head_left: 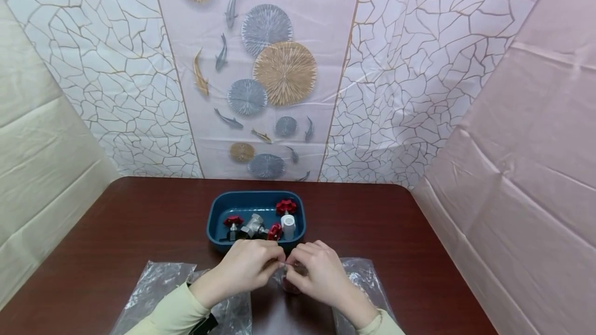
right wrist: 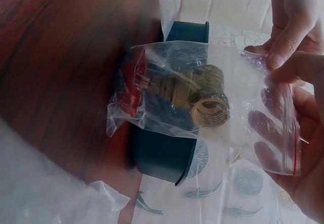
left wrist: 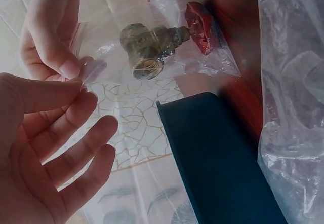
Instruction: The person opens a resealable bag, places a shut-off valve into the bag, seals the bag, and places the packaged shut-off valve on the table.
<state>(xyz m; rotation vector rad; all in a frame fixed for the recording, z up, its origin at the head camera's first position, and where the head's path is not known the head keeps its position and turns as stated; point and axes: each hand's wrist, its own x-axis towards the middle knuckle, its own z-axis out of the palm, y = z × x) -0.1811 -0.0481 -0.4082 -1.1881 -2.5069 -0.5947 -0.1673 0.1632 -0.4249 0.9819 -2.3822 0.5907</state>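
Note:
A clear zip-top bag with a red line along its mouth hangs between both hands. Inside it is a brass valve with a red handwheel at the bag's lower end. My left hand pinches the bag's top edge between thumb and index finger, its other fingers loosely spread in the left wrist view. Close beside it, my right hand grips the same edge, with several fingers showing through the plastic in the right wrist view. In the head view the hands mostly hide the bag.
Just beyond the hands, a dark blue tray holds several valves with red handwheels and a white valve body. Clear plastic bags lie on the brown table, one at left and one at right.

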